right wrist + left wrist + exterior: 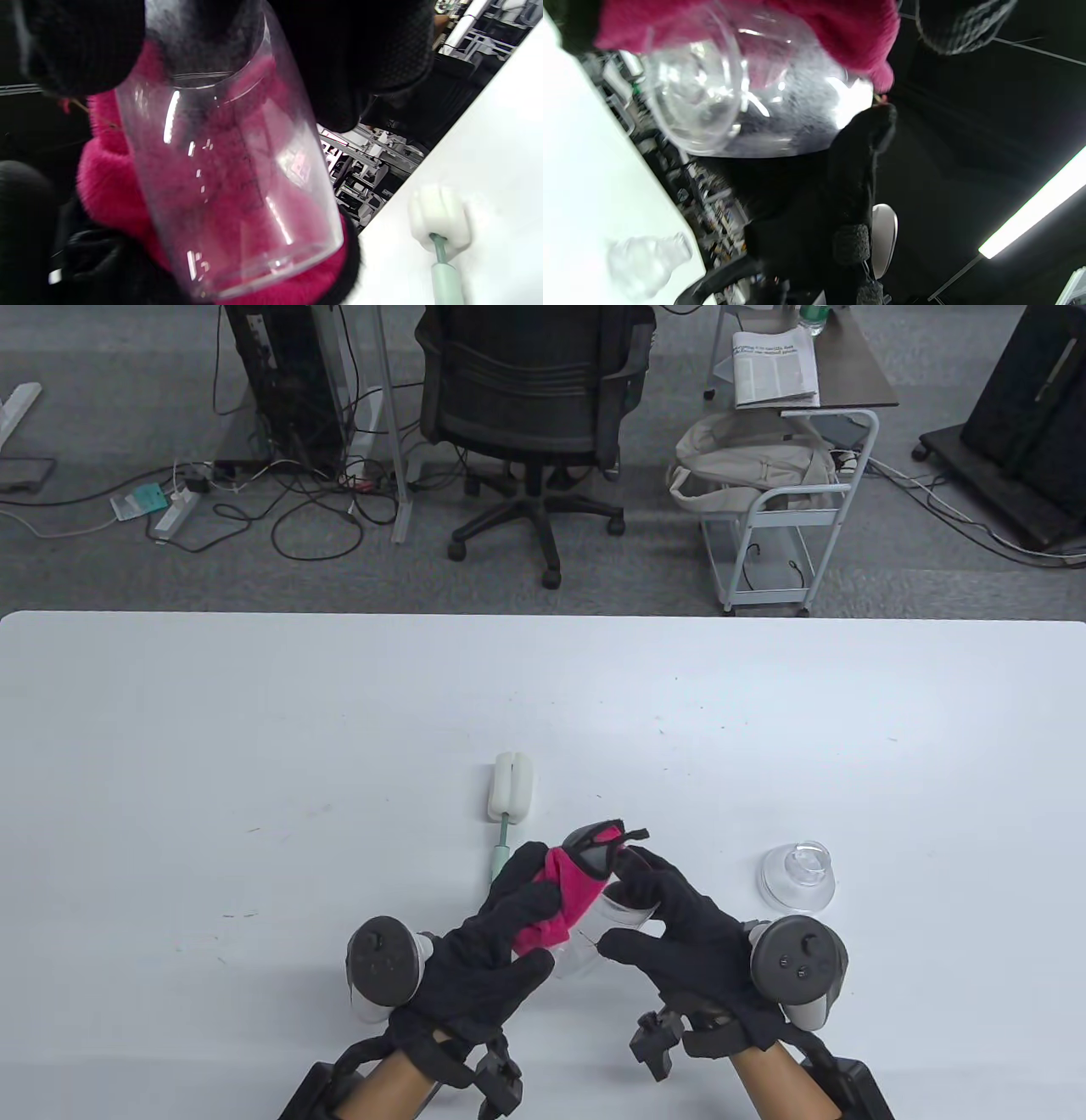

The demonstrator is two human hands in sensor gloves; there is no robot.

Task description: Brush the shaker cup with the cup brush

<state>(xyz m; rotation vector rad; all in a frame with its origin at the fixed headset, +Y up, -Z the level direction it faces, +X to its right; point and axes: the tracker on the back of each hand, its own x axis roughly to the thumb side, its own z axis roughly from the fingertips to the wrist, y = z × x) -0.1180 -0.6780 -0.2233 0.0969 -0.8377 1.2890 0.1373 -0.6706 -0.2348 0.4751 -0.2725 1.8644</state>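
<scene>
1. The clear shaker cup is held up off the white table, near the middle of the table's near edge, tilted, partly wrapped in a pink cloth with black trim.
2. The left hand grips the cloth-covered side of the cup, fingers curled around it.
3. The right hand holds the cup's other side, its fingertips pressing on the clear wall.
4. The cup brush lies flat on the table just beyond the left hand, its white sponge head pointing toward the far edge and its pale green handle toward the hands; neither hand touches it.
5. A clear domed lid sits on the table just right of the right hand.
6. Bare tabletop stretches to the left, right and far edges.
</scene>
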